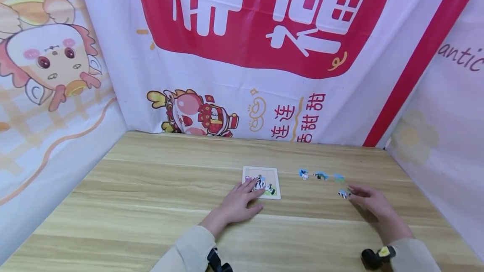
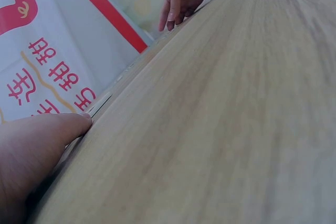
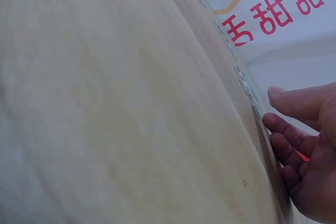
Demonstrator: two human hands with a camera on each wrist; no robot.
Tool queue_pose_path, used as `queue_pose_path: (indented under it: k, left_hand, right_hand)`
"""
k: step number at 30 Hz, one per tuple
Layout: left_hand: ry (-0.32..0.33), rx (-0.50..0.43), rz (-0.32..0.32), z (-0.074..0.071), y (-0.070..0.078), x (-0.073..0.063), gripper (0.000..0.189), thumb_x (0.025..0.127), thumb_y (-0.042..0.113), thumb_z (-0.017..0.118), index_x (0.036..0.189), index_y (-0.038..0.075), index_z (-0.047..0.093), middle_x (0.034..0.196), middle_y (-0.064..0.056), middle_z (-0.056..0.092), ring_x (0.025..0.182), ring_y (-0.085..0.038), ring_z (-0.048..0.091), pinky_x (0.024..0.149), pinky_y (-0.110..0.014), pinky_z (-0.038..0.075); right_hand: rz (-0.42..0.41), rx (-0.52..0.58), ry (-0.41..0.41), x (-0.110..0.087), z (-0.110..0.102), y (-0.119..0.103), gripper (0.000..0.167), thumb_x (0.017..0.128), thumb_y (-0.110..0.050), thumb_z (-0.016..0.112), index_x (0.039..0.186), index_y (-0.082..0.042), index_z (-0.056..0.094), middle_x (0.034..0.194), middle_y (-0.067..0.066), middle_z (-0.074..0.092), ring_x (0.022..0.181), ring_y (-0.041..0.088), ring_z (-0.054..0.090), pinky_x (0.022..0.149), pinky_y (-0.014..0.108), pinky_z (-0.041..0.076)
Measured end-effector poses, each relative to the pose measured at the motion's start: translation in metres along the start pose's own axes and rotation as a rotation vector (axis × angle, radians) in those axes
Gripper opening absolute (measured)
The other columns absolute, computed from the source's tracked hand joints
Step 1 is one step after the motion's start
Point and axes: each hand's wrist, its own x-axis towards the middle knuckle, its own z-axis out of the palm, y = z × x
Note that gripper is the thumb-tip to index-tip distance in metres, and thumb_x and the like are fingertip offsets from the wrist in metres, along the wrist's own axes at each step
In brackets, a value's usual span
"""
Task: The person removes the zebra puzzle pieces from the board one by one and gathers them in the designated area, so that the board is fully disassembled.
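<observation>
A square puzzle board with a pale frame lies on the table, with a partly assembled zebra picture in it. My left hand rests over its left side, fingers spread, hiding part of the picture. To the right, my right hand is at a striped puzzle piece, fingertips right at its edge. The right wrist view shows the thumb raised apart from the bent fingers, with nothing between them. Behind that piece lie a blue-and-white piece, a dark-and-green piece and a blue-green piece.
The wood-grain table reaches back to a hanging cloth with red and white lettering. Printed cloths also stand along the left and right sides. A dark strap device sits at each wrist.
</observation>
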Motion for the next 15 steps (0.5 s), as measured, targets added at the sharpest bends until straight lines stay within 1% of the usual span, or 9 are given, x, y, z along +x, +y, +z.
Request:
queue_pose_path:
  k: [2,4,7,9,13,15]
  left_hand:
    - [0.0,-0.01,-0.001,0.0,0.0,0.0,0.051,0.087,0.047,0.04,0.13,0.02,0.041,0.14,-0.009,0.021,0.127,-0.026,0.015,0.1,-0.045,0.014]
    - [0.002,-0.016,0.001,0.001,-0.001,0.0,0.051,0.086,0.047,0.04,0.13,0.02,0.041,0.14,-0.009,0.021,0.127,-0.026,0.016,0.1,-0.045,0.014]
    - [0.006,-0.024,0.001,0.001,-0.001,0.0,0.05,0.086,0.045,0.042,0.129,0.02,0.041,0.14,-0.009,0.022,0.126,-0.027,0.016,0.099,-0.046,0.014]
    - [0.017,-0.027,0.004,0.001,-0.001,0.001,0.05,0.086,0.044,0.044,0.129,0.02,0.041,0.139,-0.01,0.022,0.126,-0.027,0.016,0.099,-0.045,0.014]
    - [0.036,-0.054,0.009,0.0,-0.001,0.001,0.05,0.085,0.041,0.047,0.129,0.018,0.042,0.139,-0.01,0.022,0.126,-0.027,0.016,0.1,-0.044,0.014]
    - [0.048,-0.075,0.012,-0.001,-0.002,0.0,0.05,0.085,0.039,0.048,0.129,0.017,0.042,0.139,-0.011,0.023,0.126,-0.028,0.017,0.1,-0.044,0.014]
  right_hand:
    - [-0.001,0.004,-0.009,0.0,-0.001,-0.001,0.061,0.08,-0.035,0.059,0.127,-0.001,0.04,0.122,0.025,0.041,0.108,0.039,0.037,0.081,0.051,0.035]
    - [-0.027,-0.005,-0.014,0.0,-0.001,-0.002,0.059,0.082,-0.034,0.057,0.126,0.0,0.04,0.122,0.026,0.04,0.108,0.04,0.037,0.081,0.051,0.034]
    - [-0.056,-0.022,-0.008,0.0,-0.002,-0.003,0.055,0.083,-0.031,0.056,0.125,0.001,0.041,0.12,0.026,0.042,0.107,0.039,0.038,0.081,0.051,0.035]
    - [-0.092,-0.025,0.0,0.0,-0.003,-0.003,0.052,0.084,-0.029,0.055,0.123,0.003,0.042,0.118,0.026,0.044,0.105,0.039,0.04,0.081,0.05,0.036]
    - [-0.138,-0.022,0.012,0.002,-0.005,-0.008,0.051,0.086,-0.028,0.052,0.123,0.005,0.042,0.115,0.025,0.047,0.103,0.037,0.042,0.081,0.047,0.036]
    - [-0.13,-0.015,0.001,0.002,-0.006,-0.015,0.052,0.087,-0.031,0.051,0.125,0.003,0.04,0.117,0.024,0.046,0.104,0.036,0.042,0.081,0.047,0.036]
